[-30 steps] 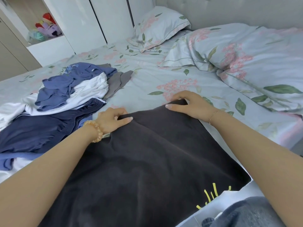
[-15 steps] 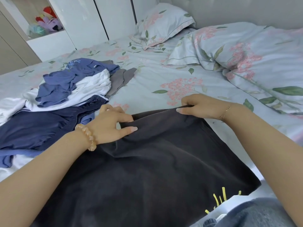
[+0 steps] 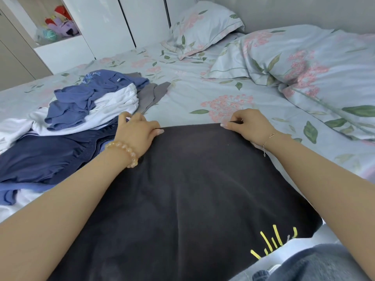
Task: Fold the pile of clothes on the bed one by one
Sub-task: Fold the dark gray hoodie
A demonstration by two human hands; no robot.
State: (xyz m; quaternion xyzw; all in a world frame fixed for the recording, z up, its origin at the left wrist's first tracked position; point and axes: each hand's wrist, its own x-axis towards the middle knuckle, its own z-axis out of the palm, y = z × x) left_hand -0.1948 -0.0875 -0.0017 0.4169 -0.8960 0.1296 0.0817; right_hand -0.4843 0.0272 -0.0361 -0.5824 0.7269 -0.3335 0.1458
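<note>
Pinching the far edge of the black garment [image 3: 192, 189], the left hand [image 3: 136, 132] curls its fingers over the left corner, and the right hand [image 3: 246, 125] nips the right corner between thumb and bent fingers. A bracelet of pale amber beads [image 3: 123, 150] rings the left wrist; a thin gold chain [image 3: 267, 139] hangs on the right. The garment is soft, matte, faintly napped cloth, spread in a broad sheet from the hands back toward the person, with yellow strokes printed near its close right corner. It lies on the bed [image 3: 203, 92], whose sheet is pale blue cotton patterned with pink blossoms and green leaves. Just left of the left hand sits the pile of clothes [image 3: 77, 118]: crumpled blue, white, navy and grey pieces, rumpled and overlapping. Two plump pillows [image 3: 205, 27] in the same print rest at the head.

Against half a second ago, the far edge now runs straight and taut between the hands, which have moved farther apart and farther up the bed, and the bunched folds by the left hand are gone.
</note>
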